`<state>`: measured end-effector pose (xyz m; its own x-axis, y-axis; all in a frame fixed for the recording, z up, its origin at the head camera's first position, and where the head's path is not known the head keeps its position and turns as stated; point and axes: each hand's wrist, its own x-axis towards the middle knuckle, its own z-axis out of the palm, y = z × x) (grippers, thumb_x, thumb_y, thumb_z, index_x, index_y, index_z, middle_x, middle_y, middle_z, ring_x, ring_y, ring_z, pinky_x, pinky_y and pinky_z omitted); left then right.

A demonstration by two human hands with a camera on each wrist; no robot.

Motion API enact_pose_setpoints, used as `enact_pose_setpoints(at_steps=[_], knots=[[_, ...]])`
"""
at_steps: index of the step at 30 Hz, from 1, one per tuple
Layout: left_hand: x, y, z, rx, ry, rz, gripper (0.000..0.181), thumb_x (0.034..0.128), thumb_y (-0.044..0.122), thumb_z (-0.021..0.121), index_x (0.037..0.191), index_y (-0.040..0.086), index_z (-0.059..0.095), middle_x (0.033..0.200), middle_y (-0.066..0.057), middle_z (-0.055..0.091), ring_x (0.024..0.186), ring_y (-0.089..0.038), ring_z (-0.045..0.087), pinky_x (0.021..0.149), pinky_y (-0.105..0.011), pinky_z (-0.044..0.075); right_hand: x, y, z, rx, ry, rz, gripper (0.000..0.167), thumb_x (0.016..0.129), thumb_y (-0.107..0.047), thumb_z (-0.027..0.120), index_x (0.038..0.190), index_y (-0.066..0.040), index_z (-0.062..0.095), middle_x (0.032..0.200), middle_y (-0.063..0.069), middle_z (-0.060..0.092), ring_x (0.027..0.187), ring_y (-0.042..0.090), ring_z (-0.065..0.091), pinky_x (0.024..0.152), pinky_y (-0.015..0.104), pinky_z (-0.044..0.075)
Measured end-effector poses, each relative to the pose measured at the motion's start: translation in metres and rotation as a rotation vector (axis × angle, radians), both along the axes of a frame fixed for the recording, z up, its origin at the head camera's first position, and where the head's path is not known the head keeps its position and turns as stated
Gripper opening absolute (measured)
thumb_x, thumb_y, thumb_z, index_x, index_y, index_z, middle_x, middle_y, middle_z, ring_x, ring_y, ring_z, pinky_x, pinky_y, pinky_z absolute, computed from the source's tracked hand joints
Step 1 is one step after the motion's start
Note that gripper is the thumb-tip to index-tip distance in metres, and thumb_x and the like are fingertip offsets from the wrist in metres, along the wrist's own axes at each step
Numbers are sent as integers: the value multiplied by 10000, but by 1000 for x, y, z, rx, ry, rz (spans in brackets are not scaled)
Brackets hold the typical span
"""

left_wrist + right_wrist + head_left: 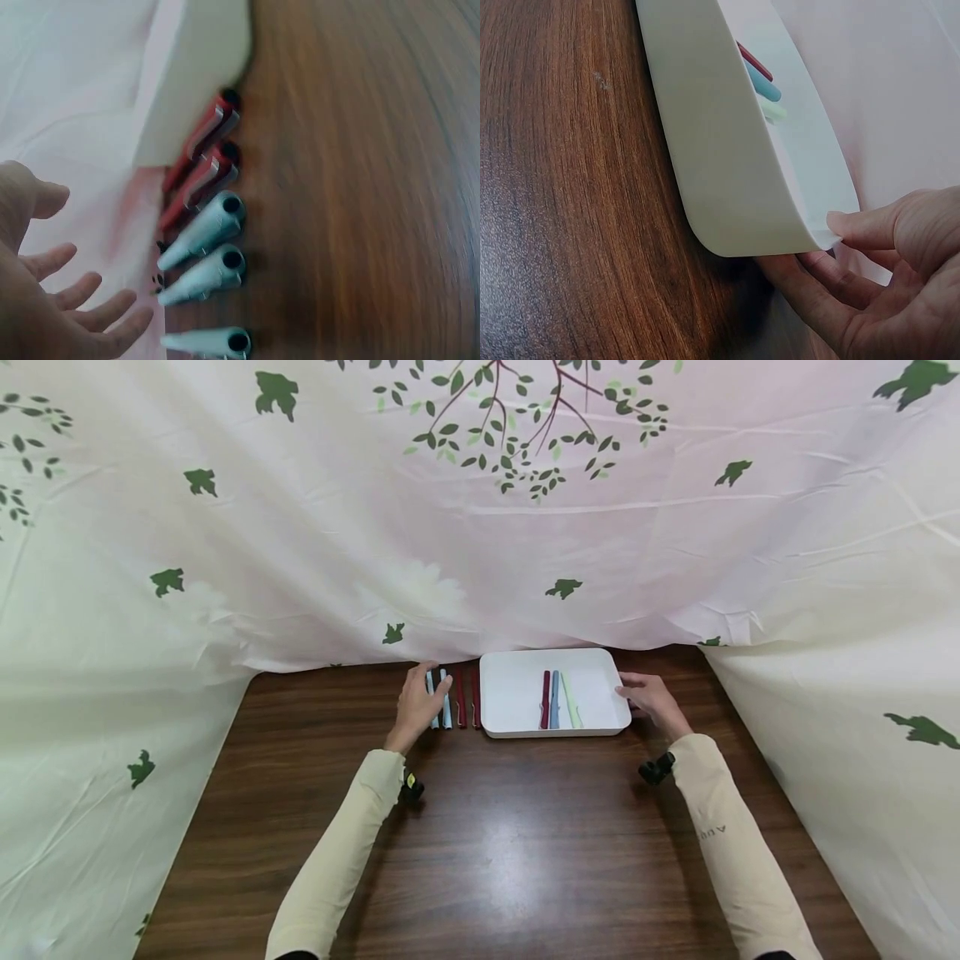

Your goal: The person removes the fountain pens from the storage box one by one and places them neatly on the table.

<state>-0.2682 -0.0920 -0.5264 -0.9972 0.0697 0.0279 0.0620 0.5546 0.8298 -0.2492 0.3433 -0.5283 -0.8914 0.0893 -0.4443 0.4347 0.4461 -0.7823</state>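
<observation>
In the head view a white tray (510, 693) holds a dark red pen (545, 700), a blue one (554, 702) and a light green one (572, 702). My right hand (651, 700) grips the tray's right edge, thumb over the rim (821, 244) and fingers under it in the right wrist view. My left hand (417, 703) is spread above light blue pens (446, 710), left of two red pens (461, 710). The left wrist view shows three light blue pens (202, 274) and two red ones (210, 176) in a row; my left hand (52, 292) holds nothing.
The wooden table (495, 843) extends in front of the tray. A patterned cloth (450, 560) hangs along the table's back edge, close behind the tray, and down both sides.
</observation>
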Motion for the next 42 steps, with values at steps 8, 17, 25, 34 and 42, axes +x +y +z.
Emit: enact_pose_setpoints(at_steps=[8,17,25,34,42], knots=[[-4,8,3,316,-125,-54,579,1072,328,596,1548,35,445,1552,-202,473,1405,-393,494,1110,-544,467,-1,-1,0,10,-9,-9,575,1100,-200,517,1621,-30,346,1600,312,394,1301,428,542,1000,487,543],[2,28,-3,248,-30,-151,463,1094,240,567,1515,56,510,1537,-167,505,1387,-343,509,1153,-483,446,-2,-1,-1,15,-12,-12,573,1102,-208,520,1622,-36,349,1605,306,391,1295,422,545,976,472,551],[7,54,-16,105,85,-323,447,1102,302,558,1509,119,539,1619,-119,406,1505,-295,382,1218,-545,342,-2,-1,-1,5,-11,-11,575,1105,-222,524,1623,-43,351,1615,295,385,1301,415,539,991,476,543],[15,80,-17,19,131,-416,438,1084,254,590,1494,104,558,1616,-133,440,1515,-256,386,1237,-501,335,-1,-1,-2,4,6,-7,560,1110,-226,511,1619,-44,364,1603,286,410,1277,402,568,918,411,549],[20,92,-16,-40,83,-498,496,1084,356,581,1541,173,522,1647,-76,420,1536,-221,362,1240,-520,328,2,-2,-1,4,6,-13,563,1108,-214,512,1620,-40,355,1598,301,407,1303,410,556,894,392,573]])
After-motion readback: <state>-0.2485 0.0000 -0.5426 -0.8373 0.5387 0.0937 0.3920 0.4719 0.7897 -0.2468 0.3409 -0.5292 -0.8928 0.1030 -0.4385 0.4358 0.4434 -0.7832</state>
